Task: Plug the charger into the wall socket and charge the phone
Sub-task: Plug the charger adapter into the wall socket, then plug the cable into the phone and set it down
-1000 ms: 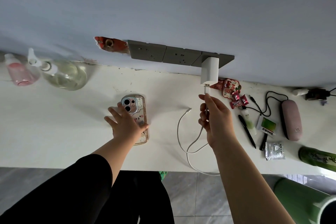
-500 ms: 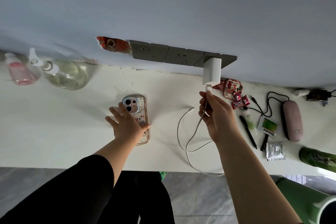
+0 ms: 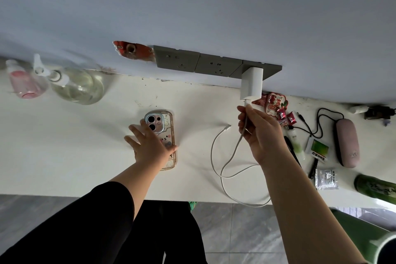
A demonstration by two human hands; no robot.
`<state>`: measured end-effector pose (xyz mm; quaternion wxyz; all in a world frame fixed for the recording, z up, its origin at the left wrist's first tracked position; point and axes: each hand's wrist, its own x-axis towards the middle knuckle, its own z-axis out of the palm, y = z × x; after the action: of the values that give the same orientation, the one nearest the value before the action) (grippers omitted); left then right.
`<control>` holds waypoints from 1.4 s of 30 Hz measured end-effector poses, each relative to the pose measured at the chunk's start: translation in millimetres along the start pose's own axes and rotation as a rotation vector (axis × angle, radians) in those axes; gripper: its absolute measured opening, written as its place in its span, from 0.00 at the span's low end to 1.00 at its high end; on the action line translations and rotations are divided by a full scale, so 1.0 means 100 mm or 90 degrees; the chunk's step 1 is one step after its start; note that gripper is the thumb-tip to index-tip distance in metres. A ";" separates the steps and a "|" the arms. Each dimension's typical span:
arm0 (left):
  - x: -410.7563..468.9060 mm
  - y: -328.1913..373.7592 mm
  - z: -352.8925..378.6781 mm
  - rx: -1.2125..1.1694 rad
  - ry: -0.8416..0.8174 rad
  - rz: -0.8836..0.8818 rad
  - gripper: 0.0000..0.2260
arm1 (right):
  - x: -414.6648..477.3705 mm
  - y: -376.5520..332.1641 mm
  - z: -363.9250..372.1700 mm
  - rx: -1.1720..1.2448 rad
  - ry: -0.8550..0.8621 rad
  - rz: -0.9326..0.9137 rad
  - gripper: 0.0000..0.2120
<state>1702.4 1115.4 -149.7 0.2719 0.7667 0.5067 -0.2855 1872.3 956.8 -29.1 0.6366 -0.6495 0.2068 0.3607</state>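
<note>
A white charger brick (image 3: 252, 82) sits plugged into the rightmost of three grey wall sockets (image 3: 216, 65). My right hand (image 3: 260, 133) pinches the white cable (image 3: 225, 169) just under the brick, where its plug enters. The cable loops over the white table (image 3: 64, 152) and its free end (image 3: 227, 128) lies loose near the middle. A phone (image 3: 165, 135) in a clear cartoon case lies face down, and my left hand (image 3: 150, 146) rests flat on its lower half with fingers spread.
A pink bottle (image 3: 23, 83) and a clear spray bottle (image 3: 75, 85) stand at the back left. On the right lie candy wrappers (image 3: 276, 105), pens, a pink case (image 3: 347, 142), a black cord, a foil sachet (image 3: 326, 178) and a green bottle (image 3: 375, 187).
My right hand has slid a little down the cable away from the charger brick. The cable loop has shifted slightly. My left hand stays on the phone.
</note>
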 end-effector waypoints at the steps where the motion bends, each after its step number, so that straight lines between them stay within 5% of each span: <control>1: 0.00 0.00 0.00 -0.001 -0.001 -0.004 0.59 | 0.00 0.00 0.00 -0.004 -0.001 0.001 0.10; 7: 0.01 0.01 0.01 0.024 0.003 -0.002 0.59 | -0.08 0.05 0.00 -0.079 0.027 -0.015 0.08; 11: 0.03 -0.06 0.01 0.049 -0.005 -0.009 0.60 | -0.40 0.26 -0.05 -0.354 0.223 -0.187 0.07; 13: 0.04 -0.13 0.01 0.068 -0.006 -0.012 0.59 | -0.61 0.48 0.11 -0.372 0.177 -0.228 0.04; 15: 0.04 -0.16 0.03 0.065 -0.003 -0.009 0.59 | -0.66 0.75 0.31 -0.380 0.072 -0.182 0.05; 17: 0.07 -0.25 0.01 0.061 -0.005 -0.028 0.59 | -0.53 1.03 0.57 -0.432 0.012 -0.077 0.18; 19: 0.07 -0.24 0.03 0.064 -0.008 -0.024 0.59 | -0.27 1.13 0.66 -0.452 0.062 0.018 0.32; 21: 0.07 -0.18 0.04 0.092 -0.006 -0.006 0.60 | 0.02 1.15 0.64 -0.430 0.176 0.080 0.35; 25: 0.06 -0.05 0.02 0.086 0.000 0.007 0.59 | 0.37 1.16 0.54 -0.302 0.272 0.166 0.19; 28: -0.03 0.04 0.01 0.067 -0.004 0.016 0.57 | 0.34 1.25 0.56 -0.345 0.185 0.112 0.09; 32: -0.07 0.01 -0.11 -0.047 -0.055 0.009 0.55 | 0.08 1.39 0.69 -0.426 0.038 0.076 0.10; 35: -0.10 -0.10 -0.23 -0.035 -0.081 0.071 0.53 | -0.08 1.50 0.69 -0.392 0.007 0.112 0.10; 37: -0.11 -0.24 -0.34 0.109 -0.039 0.171 0.49 | -0.15 1.55 0.64 -0.387 0.010 0.127 0.10; 40: 0.05 -0.46 -0.52 0.408 0.097 0.560 0.34 | -0.19 1.60 0.57 -0.391 0.017 0.139 0.10; 42: 0.23 -0.46 -0.63 0.615 0.095 0.762 0.37 | -0.20 1.64 0.54 -0.389 0.023 0.138 0.10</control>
<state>1677.2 1189.4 -128.4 -0.0197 0.9609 -0.1581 -0.2264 1729.2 989.1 -121.7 0.3664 -0.7907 0.1683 0.4606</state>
